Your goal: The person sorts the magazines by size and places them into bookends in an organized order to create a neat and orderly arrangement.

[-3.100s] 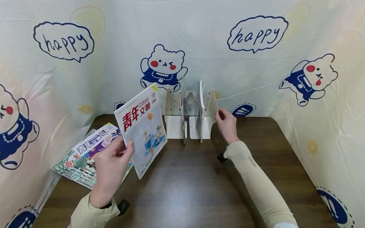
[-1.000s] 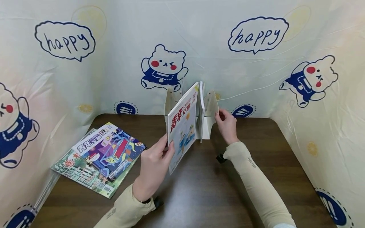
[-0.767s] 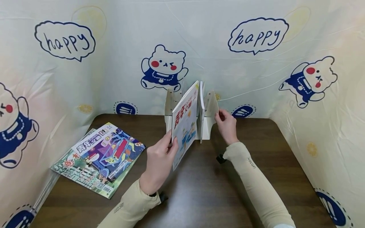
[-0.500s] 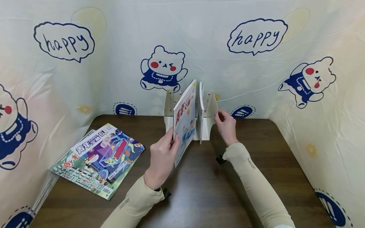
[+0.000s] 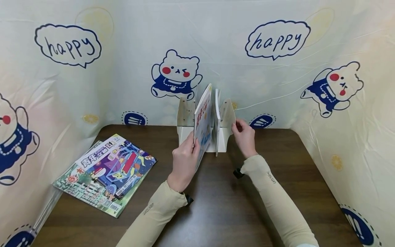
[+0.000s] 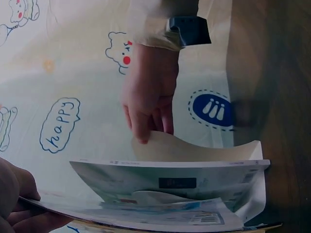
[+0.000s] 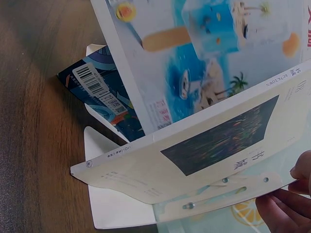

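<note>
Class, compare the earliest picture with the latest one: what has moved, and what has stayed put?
The left hand has carried the magazine from above the stack on the left across to the white book stand, turning it edge-on between the dividers. Its grip on the magazine is unchanged. The right hand still holds the stand's right divider, and the magazine stack still lies flat.

Dark wooden table, white book stand at back, magazines lying flat at left
</note>
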A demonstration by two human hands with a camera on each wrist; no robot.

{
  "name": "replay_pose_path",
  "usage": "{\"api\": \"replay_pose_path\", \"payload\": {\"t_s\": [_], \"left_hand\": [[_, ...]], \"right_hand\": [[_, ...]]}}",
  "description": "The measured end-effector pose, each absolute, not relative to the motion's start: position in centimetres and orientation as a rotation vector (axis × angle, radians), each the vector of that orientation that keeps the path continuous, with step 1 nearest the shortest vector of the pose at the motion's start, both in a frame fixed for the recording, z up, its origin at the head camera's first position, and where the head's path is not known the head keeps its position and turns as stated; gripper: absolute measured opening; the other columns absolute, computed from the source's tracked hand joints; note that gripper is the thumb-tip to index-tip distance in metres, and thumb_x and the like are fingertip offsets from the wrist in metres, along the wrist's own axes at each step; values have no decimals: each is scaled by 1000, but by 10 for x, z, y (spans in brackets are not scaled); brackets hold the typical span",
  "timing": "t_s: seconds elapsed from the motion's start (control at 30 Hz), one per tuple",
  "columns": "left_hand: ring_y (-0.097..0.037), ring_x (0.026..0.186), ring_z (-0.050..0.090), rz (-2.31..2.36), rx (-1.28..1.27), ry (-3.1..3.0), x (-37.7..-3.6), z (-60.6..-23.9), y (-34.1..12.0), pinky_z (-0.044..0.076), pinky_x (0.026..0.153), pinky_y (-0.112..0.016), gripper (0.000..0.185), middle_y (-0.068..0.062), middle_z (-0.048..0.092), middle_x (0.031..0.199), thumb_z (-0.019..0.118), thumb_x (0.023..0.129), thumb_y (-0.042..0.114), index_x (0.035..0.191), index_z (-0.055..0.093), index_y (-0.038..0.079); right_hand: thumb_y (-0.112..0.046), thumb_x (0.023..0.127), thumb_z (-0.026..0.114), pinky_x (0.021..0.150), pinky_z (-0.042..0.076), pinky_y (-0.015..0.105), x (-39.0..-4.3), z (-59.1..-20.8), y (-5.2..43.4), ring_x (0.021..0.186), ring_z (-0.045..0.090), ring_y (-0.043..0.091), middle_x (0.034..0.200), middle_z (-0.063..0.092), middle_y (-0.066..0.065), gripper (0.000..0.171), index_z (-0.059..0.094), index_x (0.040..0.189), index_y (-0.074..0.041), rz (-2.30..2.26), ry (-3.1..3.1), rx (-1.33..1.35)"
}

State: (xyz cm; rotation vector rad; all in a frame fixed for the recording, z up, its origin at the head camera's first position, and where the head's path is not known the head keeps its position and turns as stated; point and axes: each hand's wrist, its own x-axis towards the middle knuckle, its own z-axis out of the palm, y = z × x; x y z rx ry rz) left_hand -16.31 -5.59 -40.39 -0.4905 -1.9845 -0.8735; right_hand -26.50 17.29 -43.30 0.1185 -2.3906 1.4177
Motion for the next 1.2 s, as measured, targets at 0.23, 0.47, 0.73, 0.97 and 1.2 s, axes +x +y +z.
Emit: {"api": "replay_pose_path", "payload": {"t_s": [0.23, 0.47, 0.73, 0.97, 1.2], "left_hand": [[-32, 92, 76, -851, -465, -1963, -178, -412, -48, 63, 72, -45, 31, -24, 75, 104, 66, 94, -8, 124, 66, -10], [-33, 89, 77, -832, -447, -1964, -186, -418, -44, 64, 72, -42, 32, -25, 75, 103, 67, 94, -7, 126, 66, -13], [-35, 93, 76, -860, -404, -1993, -187, -424, -47, 63, 75, -45, 32, -26, 75, 107, 68, 95, -6, 126, 66, -12], [-35, 89, 76, -867, -389, -1982, -191, -427, -45, 64, 71, -45, 30, -25, 75, 104, 66, 96, -6, 125, 65, -11], [-33, 81, 76, -834, -348, -1979, -199, -432, -38, 63, 68, -43, 27, -23, 75, 97, 68, 93, -8, 120, 66, -12]], "right_hand": [[-15, 104, 64, 90, 61, 50, -265, -433, 172, 100, 69, 34, 121, 71, 19, 31, 68, 131, 0, 1417, -2389, 118], [-16, 105, 63, 90, 61, 50, -265, -432, 172, 101, 69, 33, 121, 71, 19, 32, 67, 132, 0, 1424, -2387, 113], [-14, 104, 64, 88, 62, 49, -264, -433, 171, 99, 69, 33, 119, 71, 20, 30, 68, 130, 1, 1410, -2388, 116], [-16, 105, 63, 89, 61, 48, -264, -434, 172, 99, 69, 33, 120, 71, 19, 31, 68, 131, 0, 1405, -2394, 117], [-15, 105, 63, 88, 62, 49, -265, -434, 172, 98, 69, 33, 120, 71, 20, 30, 68, 131, -1, 1412, -2391, 112]]}}
